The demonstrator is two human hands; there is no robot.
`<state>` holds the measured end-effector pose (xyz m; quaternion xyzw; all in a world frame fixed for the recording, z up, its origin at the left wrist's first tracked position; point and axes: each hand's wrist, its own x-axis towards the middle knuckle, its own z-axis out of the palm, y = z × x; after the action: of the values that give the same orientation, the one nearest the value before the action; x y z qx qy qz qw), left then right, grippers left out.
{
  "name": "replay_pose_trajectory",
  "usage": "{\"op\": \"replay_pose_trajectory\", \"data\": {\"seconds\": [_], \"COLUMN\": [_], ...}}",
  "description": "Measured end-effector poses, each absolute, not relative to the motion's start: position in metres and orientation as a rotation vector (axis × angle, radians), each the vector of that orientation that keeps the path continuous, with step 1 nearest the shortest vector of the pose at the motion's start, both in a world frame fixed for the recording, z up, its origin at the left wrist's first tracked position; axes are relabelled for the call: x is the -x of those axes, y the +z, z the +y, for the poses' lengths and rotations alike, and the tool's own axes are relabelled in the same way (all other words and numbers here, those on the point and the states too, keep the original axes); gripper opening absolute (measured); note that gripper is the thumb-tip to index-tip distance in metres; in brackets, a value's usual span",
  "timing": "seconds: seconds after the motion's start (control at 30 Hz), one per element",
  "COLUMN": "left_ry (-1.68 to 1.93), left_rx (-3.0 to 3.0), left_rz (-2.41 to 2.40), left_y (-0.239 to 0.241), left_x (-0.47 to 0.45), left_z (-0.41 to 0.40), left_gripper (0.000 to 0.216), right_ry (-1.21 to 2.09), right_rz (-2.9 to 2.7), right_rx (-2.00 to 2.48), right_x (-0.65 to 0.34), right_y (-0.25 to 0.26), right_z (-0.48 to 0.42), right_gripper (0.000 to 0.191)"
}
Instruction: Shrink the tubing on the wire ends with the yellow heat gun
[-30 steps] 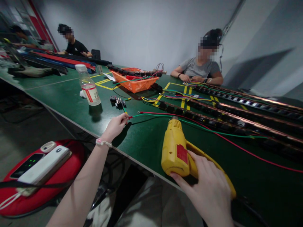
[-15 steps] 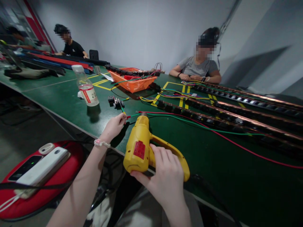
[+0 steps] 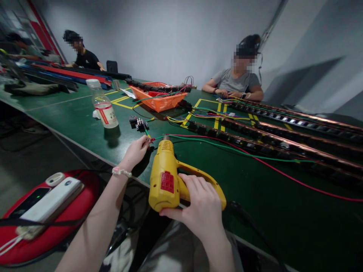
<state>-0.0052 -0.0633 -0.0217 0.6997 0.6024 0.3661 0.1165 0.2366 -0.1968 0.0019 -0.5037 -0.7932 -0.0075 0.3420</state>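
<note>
In the head view, my right hand (image 3: 202, 202) is wrapped round the handle of a yellow heat gun (image 3: 164, 166), whose metal nozzle (image 3: 166, 138) points away from me. My left hand (image 3: 137, 149) pinches a green wire (image 3: 159, 138) near a small red sleeve (image 3: 152, 139) on it, just left of the nozzle. A red wire (image 3: 195, 136) runs beside the green one, off to the right across the table. Just beyond my left hand lies a black terminal block (image 3: 138, 122) with green-yellow wire at it. My fingertips partly hide the wire end.
A plastic bottle (image 3: 102, 105) stands on the green table (image 3: 85, 130) at left. An orange basket (image 3: 159, 102) holds parts behind. Long copper-coloured bars with wires (image 3: 272, 132) lie at right. A red stool (image 3: 87, 192) carries a white device (image 3: 52, 204). Co-workers sit across the table.
The heat gun has turned slightly, its nozzle shifting left and closer to the red sleeve. My left hand stays nearly in place, still pinching the wire.
</note>
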Motion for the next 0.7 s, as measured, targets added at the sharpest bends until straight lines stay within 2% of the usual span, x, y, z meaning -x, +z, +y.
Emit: {"op": "replay_pose_trajectory", "data": {"seconds": [0.2,0.47,0.7], "left_ry": [1.081,1.082,1.06], "left_rx": [-2.02,-2.016,-2.018], "left_rz": [1.741,1.749,1.77], "left_y": [-0.022,-0.021,-0.02], "left_x": [0.006,0.006,0.005], "left_z": [-0.063,-0.064,-0.064], "left_gripper": [0.022,0.022,0.021], "right_ry": [-0.056,-0.313,-0.466], "right_rz": [-2.059,-2.057,-1.988], "right_rx": [1.35,1.502,1.658], "right_x": [-0.261,-0.314,-0.337], "right_y": [0.008,0.003,-0.004], "right_z": [-0.196,-0.2,-0.208], "right_gripper": [0.082,0.072,0.074]}}
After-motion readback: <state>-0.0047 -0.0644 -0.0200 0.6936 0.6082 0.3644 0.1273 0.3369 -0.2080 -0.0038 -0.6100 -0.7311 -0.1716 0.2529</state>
